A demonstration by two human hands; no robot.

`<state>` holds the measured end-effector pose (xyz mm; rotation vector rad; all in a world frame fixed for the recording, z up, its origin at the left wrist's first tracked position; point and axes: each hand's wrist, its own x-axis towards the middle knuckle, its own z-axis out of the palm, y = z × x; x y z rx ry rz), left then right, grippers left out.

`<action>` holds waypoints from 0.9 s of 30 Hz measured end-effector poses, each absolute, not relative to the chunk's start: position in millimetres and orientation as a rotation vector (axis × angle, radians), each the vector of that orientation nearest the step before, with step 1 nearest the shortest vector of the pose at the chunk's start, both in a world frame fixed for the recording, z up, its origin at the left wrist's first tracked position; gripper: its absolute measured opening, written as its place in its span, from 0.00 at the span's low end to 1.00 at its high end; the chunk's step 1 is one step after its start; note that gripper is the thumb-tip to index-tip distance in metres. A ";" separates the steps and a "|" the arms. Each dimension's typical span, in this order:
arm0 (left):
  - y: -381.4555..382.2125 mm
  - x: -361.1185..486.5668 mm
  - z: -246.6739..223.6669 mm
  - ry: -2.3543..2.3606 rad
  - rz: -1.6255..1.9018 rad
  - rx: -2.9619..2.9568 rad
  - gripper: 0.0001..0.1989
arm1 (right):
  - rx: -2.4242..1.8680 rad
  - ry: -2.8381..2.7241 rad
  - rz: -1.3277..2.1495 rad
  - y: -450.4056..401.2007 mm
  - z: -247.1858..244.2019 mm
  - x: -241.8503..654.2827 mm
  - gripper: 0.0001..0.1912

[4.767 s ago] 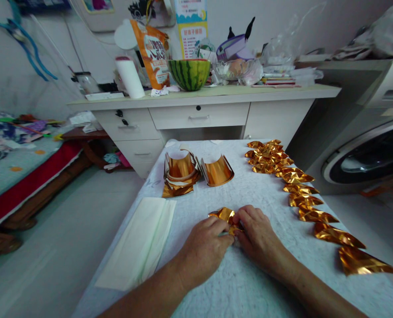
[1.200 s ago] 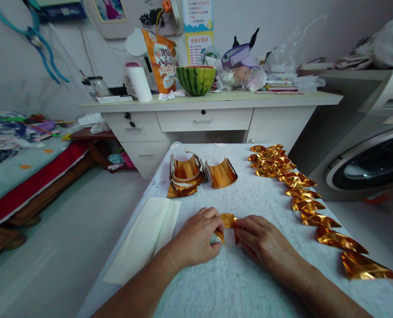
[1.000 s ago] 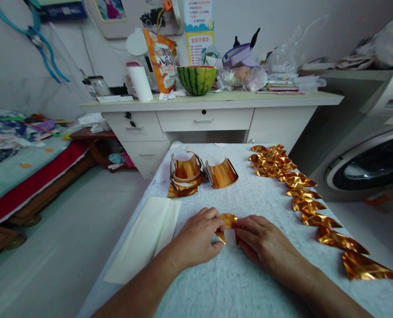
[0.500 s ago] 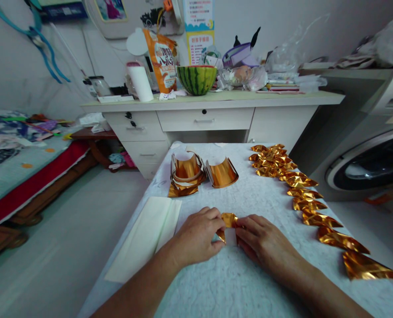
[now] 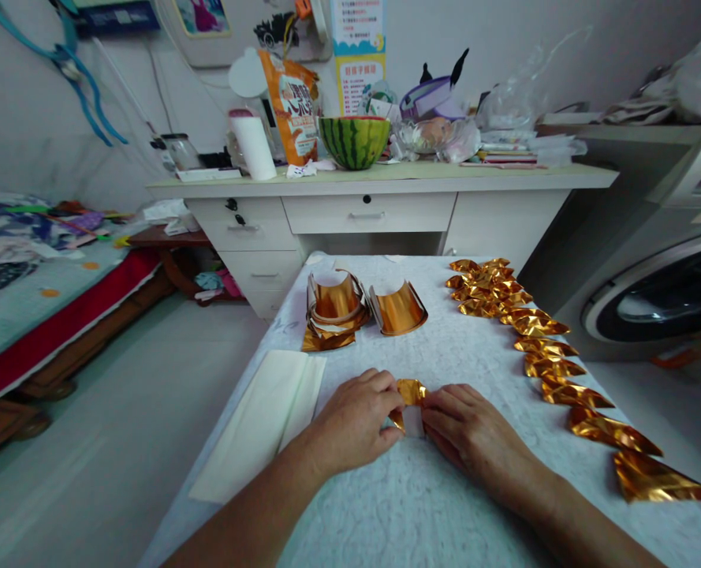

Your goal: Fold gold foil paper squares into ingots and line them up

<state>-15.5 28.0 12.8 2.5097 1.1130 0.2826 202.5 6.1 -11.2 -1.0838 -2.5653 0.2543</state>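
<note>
A small sheet of gold foil paper (image 5: 412, 392), white on its inner face, lies on the cloth-covered table between my hands. My left hand (image 5: 362, 418) pinches its left side, where a gold corner is folded over. The right edge is gripped by the bent fingers of my right hand (image 5: 468, 426), which hide part of it. Beyond them stand a curled stack of gold foil sheets (image 5: 333, 308) and a smaller curled bundle of gold sheets (image 5: 398, 309). Several folded gold foil pieces (image 5: 554, 367) run in a row down the table's right side.
Pale folded paper (image 5: 252, 426) lies by my left forearm. Behind the table (image 5: 350, 521) is a white desk (image 5: 367, 211) bearing a half watermelon (image 5: 354, 142), an orange snack bag (image 5: 292, 110) and clutter. A washing machine (image 5: 669, 260) stands at right, a bed (image 5: 48, 308) at left.
Both hands keep their hold on the gold foil paper in nearly the same pose. The whole view has shifted very slightly; nothing was picked up or let go.
</note>
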 end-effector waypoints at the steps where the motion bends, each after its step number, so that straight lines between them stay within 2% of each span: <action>1: 28.2 -15.5 12.9 1.110 0.283 2.515 0.07 | -1.088 -2.565 0.262 5.9 -10.9 202.5 0.08; 9: 29.3 -16.9 14.0 1.059 0.280 2.559 0.06 | -1.131 -2.566 0.336 4.0 -6.4 206.6 0.12; 17: 31.3 -16.3 10.5 1.066 0.316 2.558 0.06 | -1.182 -2.582 0.387 6.6 -4.6 204.8 0.11; 21: 31.5 -15.7 10.4 1.079 0.327 2.540 0.05 | -1.162 -2.556 0.297 2.1 -7.7 199.7 0.06; 24: 31.5 -15.6 10.7 1.091 0.342 2.518 0.05 | -1.090 -2.586 0.195 -0.3 -10.1 196.0 0.07; 27: 30.8 -15.4 11.2 1.107 0.337 2.492 0.10 | -1.025 -2.621 0.124 -0.2 -11.7 193.8 0.09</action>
